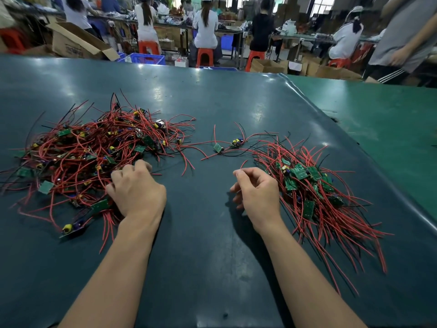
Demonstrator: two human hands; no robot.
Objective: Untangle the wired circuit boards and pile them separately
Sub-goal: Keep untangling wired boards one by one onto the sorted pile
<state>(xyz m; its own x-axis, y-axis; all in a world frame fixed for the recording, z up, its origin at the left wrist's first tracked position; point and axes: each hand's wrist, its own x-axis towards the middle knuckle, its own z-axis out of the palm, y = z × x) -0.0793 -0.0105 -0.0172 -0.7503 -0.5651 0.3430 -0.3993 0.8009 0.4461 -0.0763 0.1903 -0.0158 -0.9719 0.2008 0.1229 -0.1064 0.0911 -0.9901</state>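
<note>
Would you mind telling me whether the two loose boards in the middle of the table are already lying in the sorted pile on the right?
No, the two loose boards lie apart from the sorted pile.

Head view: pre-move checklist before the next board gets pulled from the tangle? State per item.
1. Left hand at the tangled pile: ok, its fingers rest in the pile's near edge.
2. Left grip on a single board: cannot tell, the fingertips are buried among the red wires.
3. Right hand free to take the next board: cannot tell, fingers curled, thumb and forefinger close together, possibly pinching a thin wire.
4. Sorted pile kept apart from the tangle: ok, bare table lies between them.
5. Stray boards between the piles: not ok, two lie loose, their wires reaching toward both piles.
</note>
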